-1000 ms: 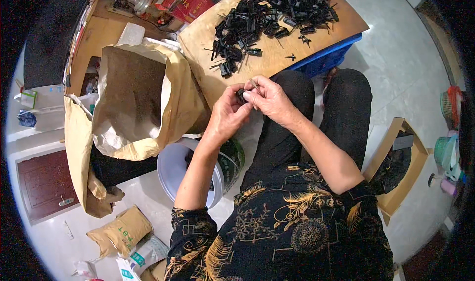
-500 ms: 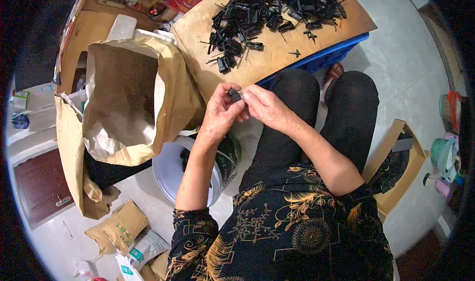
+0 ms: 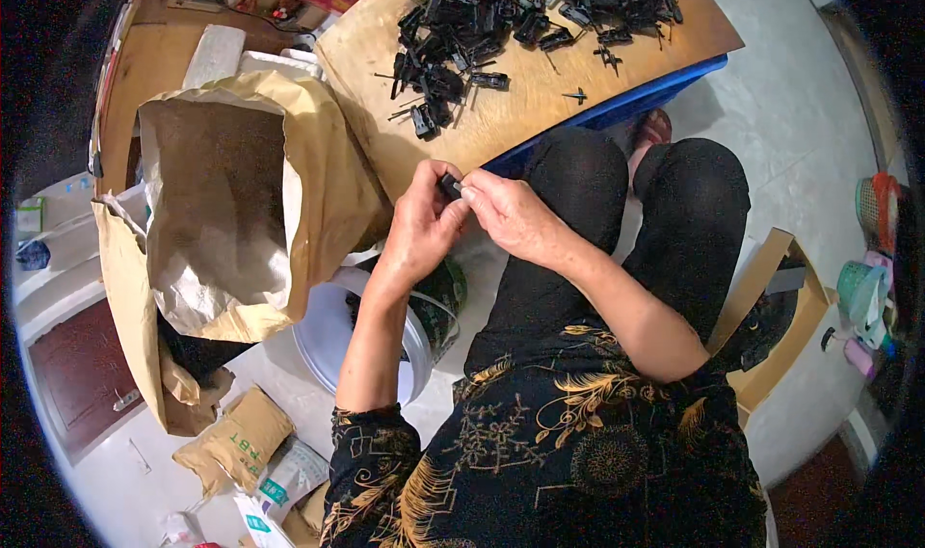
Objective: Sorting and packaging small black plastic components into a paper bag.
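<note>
Between my two hands is a small black plastic part, partly covered by my fingers. My left hand grips it, fingers curled round. My right hand pinches at its right end with thumb and forefinger; whatever else is in that pinch is too small to make out. Both hands are just off the near edge of the wooden table. A heap of black plastic parts with thin protruding pins covers the table's far side. One small black piece lies apart near the edge.
At left a large brown paper sack gapes open. A white bucket stands below my left forearm. To the right of my legs is a cardboard box with dark contents. Packed bags lie on the floor at lower left.
The view has shifted slightly, so the sack and heap sit a little further left. Both hands stay together at the black part, with my fingers slightly rearranged around it.
</note>
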Tool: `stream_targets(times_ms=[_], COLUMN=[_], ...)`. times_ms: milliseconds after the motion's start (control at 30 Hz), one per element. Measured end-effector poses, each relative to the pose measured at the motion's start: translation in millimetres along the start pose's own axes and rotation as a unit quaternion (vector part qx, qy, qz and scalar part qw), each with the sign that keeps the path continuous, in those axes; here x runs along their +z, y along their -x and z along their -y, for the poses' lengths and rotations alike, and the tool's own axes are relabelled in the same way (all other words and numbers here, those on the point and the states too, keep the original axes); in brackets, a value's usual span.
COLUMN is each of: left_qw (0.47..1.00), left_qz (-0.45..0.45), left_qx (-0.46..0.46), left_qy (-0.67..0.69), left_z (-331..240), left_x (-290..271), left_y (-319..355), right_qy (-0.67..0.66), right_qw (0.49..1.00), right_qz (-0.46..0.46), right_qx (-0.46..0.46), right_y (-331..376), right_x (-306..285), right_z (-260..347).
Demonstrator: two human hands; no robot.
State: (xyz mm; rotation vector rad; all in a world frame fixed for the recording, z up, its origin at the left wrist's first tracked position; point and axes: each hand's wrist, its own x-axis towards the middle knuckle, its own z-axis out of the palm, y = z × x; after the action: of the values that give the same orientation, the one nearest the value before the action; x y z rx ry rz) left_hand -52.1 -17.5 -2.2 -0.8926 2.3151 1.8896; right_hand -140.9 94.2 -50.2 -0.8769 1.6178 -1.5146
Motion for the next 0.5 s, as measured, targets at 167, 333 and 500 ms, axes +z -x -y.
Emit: stream_targets(times_ms=[167, 333, 500], left_qw=[0.960, 0.949, 0.954], left_qz=[-0.103, -0.137, -0.113], left_qx=[0.115, 0.160, 0.026], left_qy=[-0.232, -0.234, 0.275], left_z=[-6, -1, -12], left_x=[8, 6, 7], left_y=[3, 5, 12], right_qy=[0.031, -0.035, -0.202], right_qw=[0.996, 0.997, 0.978], right_qz=[-0.046, -0.046, -0.045], right_qx=[-0.066, -0.057, -0.017], right_y=[-4, -3, -2], right_x=[7, 13, 4], right_z=[-6, -4, 1])
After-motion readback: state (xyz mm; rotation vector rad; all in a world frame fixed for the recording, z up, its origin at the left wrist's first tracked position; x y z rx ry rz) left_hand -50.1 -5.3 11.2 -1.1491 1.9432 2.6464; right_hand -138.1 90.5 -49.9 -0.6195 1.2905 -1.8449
